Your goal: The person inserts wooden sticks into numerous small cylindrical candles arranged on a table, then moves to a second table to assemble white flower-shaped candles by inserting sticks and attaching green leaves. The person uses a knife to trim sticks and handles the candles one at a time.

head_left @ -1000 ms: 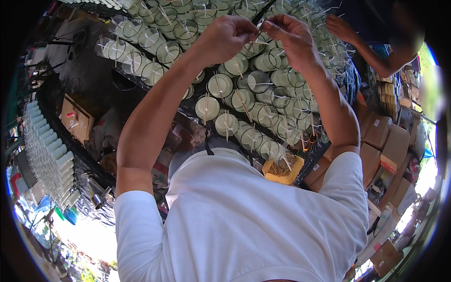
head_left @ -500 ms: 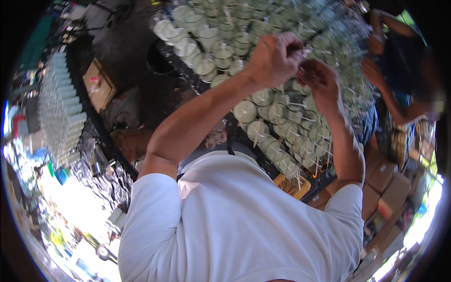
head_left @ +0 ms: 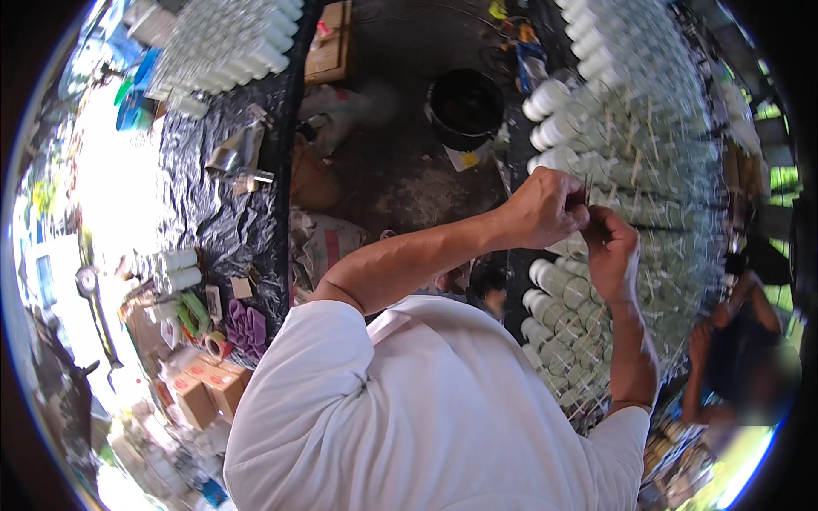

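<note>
My left hand (head_left: 548, 209) is closed in a pinch above the near side of a table crowded with glass jars (head_left: 588, 294) of pale wax. Close beside it, my right hand (head_left: 613, 247) has its thumb and fingers pressed together. Between the two sets of fingertips, anything held is too small to make out. Thin wooden sticks and white wicks lie across or rise from many of the jars under and around my hands.
A black bucket (head_left: 465, 109) stands on the floor beyond my left arm. At left, a table under black plastic (head_left: 226, 209) bears a metal pitcher (head_left: 236, 157), stacked glasses (head_left: 230, 43) and a purple cloth (head_left: 246, 326). Another person (head_left: 737, 349) is at the right, across the jars.
The view has swung left, bringing the bucket and left table further into it. My hands stay close together over the jars, fingers still pinched.
</note>
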`<state>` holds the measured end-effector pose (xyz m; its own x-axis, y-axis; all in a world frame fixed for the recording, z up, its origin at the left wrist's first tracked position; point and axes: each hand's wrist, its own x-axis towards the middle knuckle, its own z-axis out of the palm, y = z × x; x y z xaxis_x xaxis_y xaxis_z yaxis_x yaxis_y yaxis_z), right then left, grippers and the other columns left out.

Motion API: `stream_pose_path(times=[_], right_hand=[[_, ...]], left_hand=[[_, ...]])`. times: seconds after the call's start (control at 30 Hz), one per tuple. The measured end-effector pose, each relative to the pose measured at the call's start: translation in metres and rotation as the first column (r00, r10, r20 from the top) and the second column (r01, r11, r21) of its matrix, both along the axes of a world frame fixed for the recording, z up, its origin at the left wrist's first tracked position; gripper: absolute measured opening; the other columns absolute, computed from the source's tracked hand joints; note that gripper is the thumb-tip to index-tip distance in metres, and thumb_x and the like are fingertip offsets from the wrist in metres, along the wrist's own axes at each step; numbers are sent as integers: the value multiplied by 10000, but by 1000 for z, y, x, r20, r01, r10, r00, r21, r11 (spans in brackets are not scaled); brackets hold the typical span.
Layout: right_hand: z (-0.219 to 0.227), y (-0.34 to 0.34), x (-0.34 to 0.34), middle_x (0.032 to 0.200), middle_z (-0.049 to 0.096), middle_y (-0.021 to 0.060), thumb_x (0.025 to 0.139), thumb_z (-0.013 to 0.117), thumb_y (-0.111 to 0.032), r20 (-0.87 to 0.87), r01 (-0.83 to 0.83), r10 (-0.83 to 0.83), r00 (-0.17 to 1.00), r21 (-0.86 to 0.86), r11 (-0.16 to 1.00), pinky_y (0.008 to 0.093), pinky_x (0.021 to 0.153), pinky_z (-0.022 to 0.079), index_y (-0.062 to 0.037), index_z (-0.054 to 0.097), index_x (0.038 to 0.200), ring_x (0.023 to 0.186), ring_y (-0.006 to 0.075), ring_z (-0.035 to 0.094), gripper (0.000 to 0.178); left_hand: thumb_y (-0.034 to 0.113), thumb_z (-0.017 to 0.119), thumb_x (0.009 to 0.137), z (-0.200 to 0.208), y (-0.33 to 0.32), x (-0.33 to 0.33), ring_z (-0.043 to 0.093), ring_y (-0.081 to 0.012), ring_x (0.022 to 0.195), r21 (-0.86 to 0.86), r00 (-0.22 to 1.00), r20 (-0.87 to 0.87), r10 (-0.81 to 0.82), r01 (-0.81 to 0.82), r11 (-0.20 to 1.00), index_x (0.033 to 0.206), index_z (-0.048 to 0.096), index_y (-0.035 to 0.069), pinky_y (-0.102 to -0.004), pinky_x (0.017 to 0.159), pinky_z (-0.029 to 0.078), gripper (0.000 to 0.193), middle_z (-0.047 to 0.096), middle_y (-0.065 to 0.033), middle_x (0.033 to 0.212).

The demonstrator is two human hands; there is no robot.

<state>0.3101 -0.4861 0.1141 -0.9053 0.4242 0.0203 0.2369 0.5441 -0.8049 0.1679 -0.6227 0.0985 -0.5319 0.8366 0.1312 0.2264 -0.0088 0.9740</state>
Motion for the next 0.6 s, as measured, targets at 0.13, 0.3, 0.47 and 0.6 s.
stream_pose_path(times=[0.13, 0.3, 0.47, 0.6], right_hand=[[-17, -63, -74, 862, 708, 196, 874, 670, 37, -65, -151, 163, 984, 158, 976, 361, 700, 528, 24, 701, 1015, 767, 307, 709, 145], [-31, -158, -153, 920, 688, 224, 856, 609, 60, -105, -350, 394, 913, 292, 890, 452, 722, 529, 5, 684, 1044, 849, 428, 675, 210], [-58, -254, -210, 901, 684, 227, 868, 641, 11, -83, -477, 524, 848, 316, 820, 478, 700, 513, 2, 657, 946, 837, 441, 659, 80], [-89, -308, -244, 826, 691, 204, 910, 671, -47, -31, -494, 494, 869, -6, 869, 404, 667, 518, 18, 673, 950, 753, 359, 694, 76]], left_hand=[[100, 660, 771, -13, -73, -43, 657, -345, 638, 87, 963, -86, 255, -248, 965, 778, 649, -54, -418, 613, 514, 155, 642, -220, 713], [108, 641, 766, -43, -164, -86, 665, -420, 713, 58, 815, -222, 535, -537, 842, 777, 617, -55, -458, 645, 524, 165, 630, -248, 746], [102, 562, 847, -82, -260, -129, 676, -430, 750, -52, 614, -207, 762, -785, 618, 807, 637, -52, -472, 672, 532, 175, 657, -262, 787], [213, 587, 957, -74, -350, -149, 675, -342, 723, -302, 655, -11, 755, -722, 622, 905, 669, -46, -423, 666, 521, 277, 671, -221, 777]])
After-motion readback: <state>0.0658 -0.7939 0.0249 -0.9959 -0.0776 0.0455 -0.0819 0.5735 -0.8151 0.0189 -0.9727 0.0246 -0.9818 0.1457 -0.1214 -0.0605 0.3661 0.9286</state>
